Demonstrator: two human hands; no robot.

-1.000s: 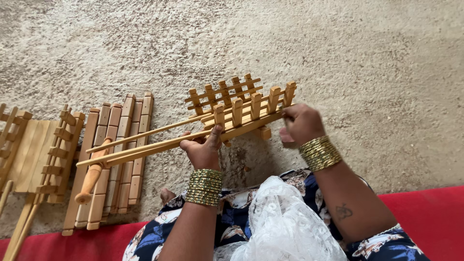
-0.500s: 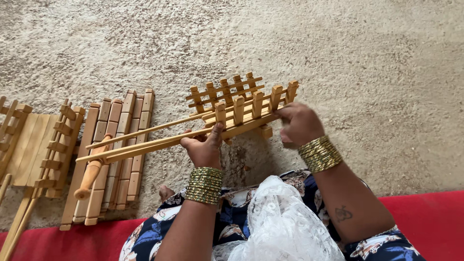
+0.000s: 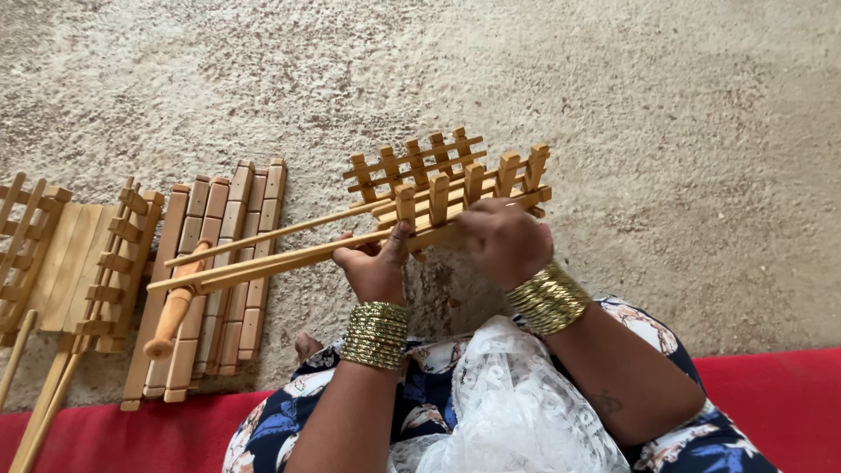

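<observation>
Since a second ago almost nothing has moved; the light wooden slatted rack with long handle rods [image 3: 438,197] is held above the beige carpet floor [image 3: 666,105] as before. The left hand [image 3: 375,267] grips closed around the rods from below, the right hand [image 3: 499,241] is closed on the frame's near bar, just right of it. To the left lies a flat panel of wooden slats [image 3: 215,280]

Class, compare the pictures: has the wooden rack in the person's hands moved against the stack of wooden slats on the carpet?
No. The wooden rack keeps the same place just right of the slats, its long sticks reaching over them as before.
</observation>
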